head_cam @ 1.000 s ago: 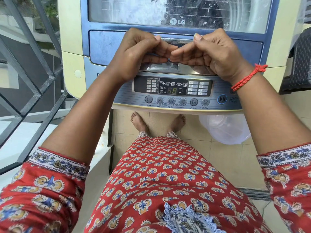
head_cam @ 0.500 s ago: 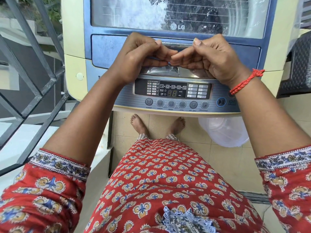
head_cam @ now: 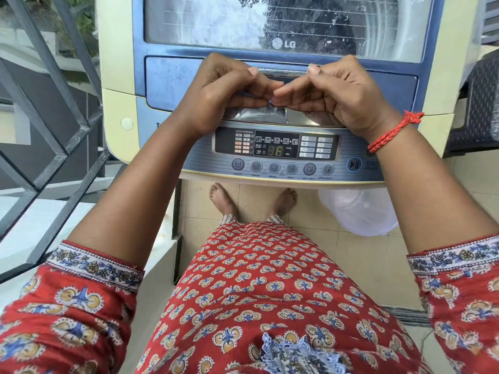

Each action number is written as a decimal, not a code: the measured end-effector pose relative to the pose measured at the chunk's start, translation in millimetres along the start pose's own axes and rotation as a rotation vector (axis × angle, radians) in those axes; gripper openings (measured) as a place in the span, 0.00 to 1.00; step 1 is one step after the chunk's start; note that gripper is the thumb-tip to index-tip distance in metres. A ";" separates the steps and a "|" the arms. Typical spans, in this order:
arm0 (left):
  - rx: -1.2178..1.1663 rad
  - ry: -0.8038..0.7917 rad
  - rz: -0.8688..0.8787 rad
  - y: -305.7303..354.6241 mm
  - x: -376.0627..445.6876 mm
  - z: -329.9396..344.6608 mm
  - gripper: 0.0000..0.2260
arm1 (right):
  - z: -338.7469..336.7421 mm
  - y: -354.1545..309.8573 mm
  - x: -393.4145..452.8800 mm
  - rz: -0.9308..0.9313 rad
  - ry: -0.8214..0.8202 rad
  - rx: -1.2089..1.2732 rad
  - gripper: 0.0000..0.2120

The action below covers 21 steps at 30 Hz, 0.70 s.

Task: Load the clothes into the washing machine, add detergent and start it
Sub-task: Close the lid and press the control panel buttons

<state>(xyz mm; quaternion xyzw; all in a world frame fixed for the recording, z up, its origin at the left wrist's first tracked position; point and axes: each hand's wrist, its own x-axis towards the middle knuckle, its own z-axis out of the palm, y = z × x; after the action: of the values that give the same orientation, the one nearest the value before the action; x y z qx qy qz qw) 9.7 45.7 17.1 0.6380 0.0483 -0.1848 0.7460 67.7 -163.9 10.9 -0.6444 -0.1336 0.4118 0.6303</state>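
A top-loading LG washing machine [head_cam: 116, 76] stands in front of me with its blue-framed glass lid [head_cam: 216, 22] down. My left hand [head_cam: 224, 95] and my right hand [head_cam: 343, 95] sit side by side at the lid's front edge. Their fingers curl into the silver handle recess [head_cam: 270, 114] and the fingertips meet in the middle. Just below the hands is the control panel [head_cam: 275, 144], with a row of round buttons and a blue start/pause button [head_cam: 353, 164] at its right. I see no clothes or detergent outside the machine.
A grey metal grille [head_cam: 54, 103] runs close along the machine's left side. A clear plastic tub [head_cam: 359, 211] lies on the tiled floor under the machine's right front. A dark woven object [head_cam: 475, 103] stands at the right. My bare feet are at the machine's base.
Both hands stay on the lid handle in nearly the same pose. The lid has not lifted. The view has shifted slightly downward.
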 end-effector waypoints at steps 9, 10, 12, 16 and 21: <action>0.017 -0.002 0.009 -1.1 -0.5 -0.8 0.17 | 0.2 -0.6 0.2 -0.015 -0.022 0.013 0.16; 0.020 -0.004 0.010 -0.9 -0.7 -0.6 0.17 | 0.0 -0.6 0.2 -0.016 -0.021 0.008 0.16; 0.018 -0.005 0.012 -0.4 -1.0 -0.4 0.18 | 0.2 -0.7 0.2 -0.023 -0.022 0.001 0.16; 0.016 0.000 0.015 0.5 -0.9 0.1 0.18 | 0.3 -1.0 0.0 -0.033 -0.016 -0.030 0.15; 0.029 0.002 0.010 0.1 -0.8 0.9 0.17 | 0.0 -0.4 -0.8 -0.037 -0.004 -0.056 0.14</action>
<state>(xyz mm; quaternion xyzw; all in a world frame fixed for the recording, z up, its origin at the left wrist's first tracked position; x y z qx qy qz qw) 8.8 45.0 17.7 0.6493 0.0430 -0.1811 0.7374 67.3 -164.4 11.6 -0.6586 -0.1582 0.3973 0.6192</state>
